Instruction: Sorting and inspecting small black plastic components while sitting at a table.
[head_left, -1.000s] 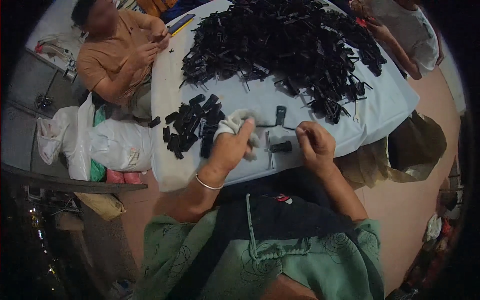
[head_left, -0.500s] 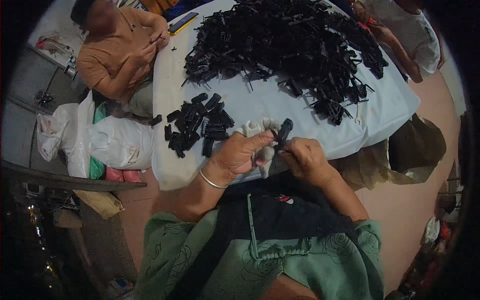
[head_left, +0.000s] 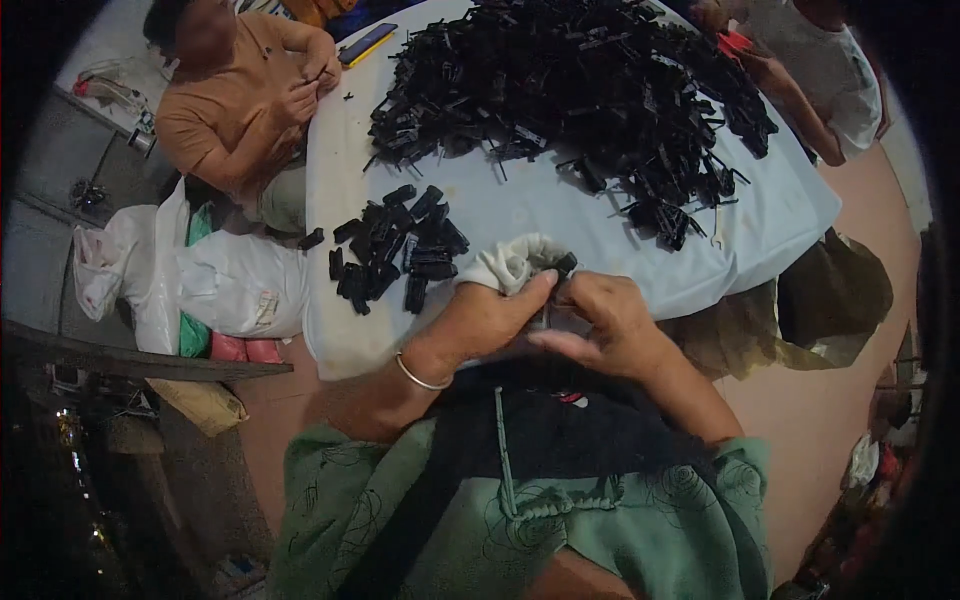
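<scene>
A small black plastic part (head_left: 566,263) is in my left hand (head_left: 490,318), between the thumb and the fingers. A whitish cloth glove (head_left: 515,262) covers the fingers of that hand, while its thumb is bare. My right hand (head_left: 612,318) closes in from the other side, its fingers curled against the part and its thumb stretched out below. The hands hide most of the part. Left of them, a small pile of similar black parts (head_left: 385,250) lies on the white-covered table (head_left: 500,205).
A large heap of black plastic pieces (head_left: 560,85) spreads over the table's far side. A phone (head_left: 366,46) lies at the far left edge. One person (head_left: 230,110) sits at the left, another (head_left: 820,85) at the far right. White bags (head_left: 240,285) stand beside the table.
The black part has tipped down and sunk deeper between my hands. My left hand's gloved fingers now curl over it. My right thumb has moved away from its fingers.
</scene>
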